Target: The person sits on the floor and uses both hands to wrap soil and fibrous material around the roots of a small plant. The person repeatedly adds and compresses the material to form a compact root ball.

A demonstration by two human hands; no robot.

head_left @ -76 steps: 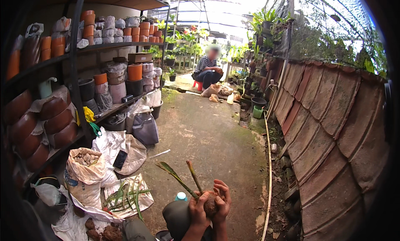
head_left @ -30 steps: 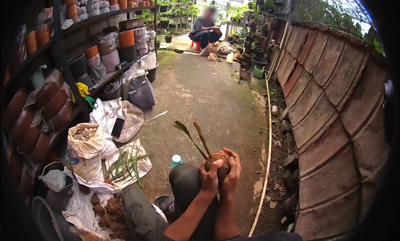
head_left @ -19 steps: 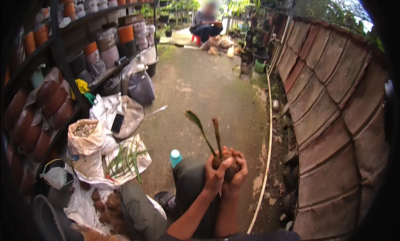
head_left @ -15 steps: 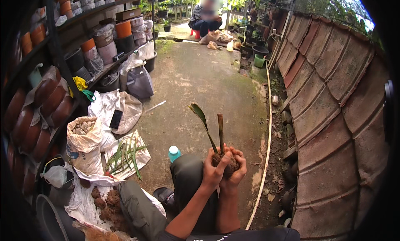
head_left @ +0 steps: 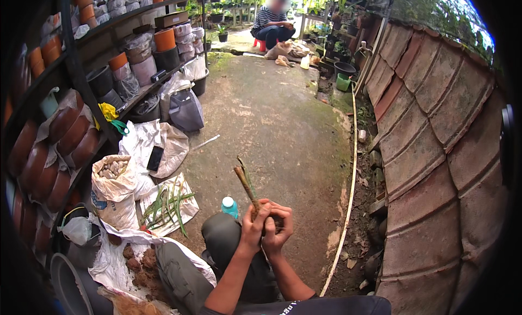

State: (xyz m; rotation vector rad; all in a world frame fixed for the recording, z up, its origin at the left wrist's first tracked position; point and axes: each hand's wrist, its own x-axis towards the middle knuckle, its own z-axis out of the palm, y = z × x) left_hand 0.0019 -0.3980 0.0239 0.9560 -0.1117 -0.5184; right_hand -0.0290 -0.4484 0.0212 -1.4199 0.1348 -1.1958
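Observation:
In front of my knees, my left hand (head_left: 254, 228) and my right hand (head_left: 279, 227) are closed together around the base of a plant (head_left: 247, 187). Its thick brown stalk leans to the upper left out of my left hand, and a thin dark leaf shows beside it. The brown fibrous root ball is mostly hidden by my fingers. A bottle (head_left: 229, 207) with turquoise body and white cap stands just left of my hands.
To the left lie cut green leaves (head_left: 167, 205) on a white sack, a sack of pale stones (head_left: 113, 171), brown fibre clumps (head_left: 142, 269) and a phone (head_left: 155, 158). Shelves of pots line the left; roof tiles (head_left: 424, 206) stand at right. A person (head_left: 272, 26) sits far ahead.
My hands have moved left and closer to me with the plant. The stalk has tipped from upright to leaning left, and my fingers now cover more of the root ball.

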